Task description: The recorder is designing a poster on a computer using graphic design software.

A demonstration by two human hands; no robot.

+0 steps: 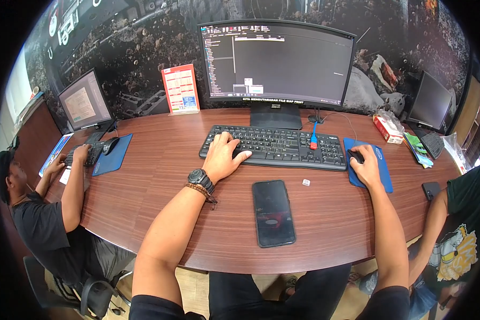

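Observation:
My left hand (pixel 221 157) rests on the left end of a black keyboard (pixel 282 144), its fingers over the keys and the thumb held apart. A dark watch (pixel 199 177) and a beaded bracelet circle that wrist. On the right, my right hand (pixel 366 169) is curled round a black computer mouse (pixel 356 156), which sits on a blue mouse pad (pixel 385 178). Behind the keyboard stands a wide monitor (pixel 293 64) showing a dark window with a list down its left side. A black smartphone (pixel 273 213) lies face up in front of the keyboard.
A blue-and-red USB stick or plug (pixel 313 141) lies on the keyboard's right part; a small whitish piece (pixel 306 182) lies below. A red-and-white card stand (pixel 180 88) is left of the monitor, a red-white box (pixel 388 129) right. People sit at both sides.

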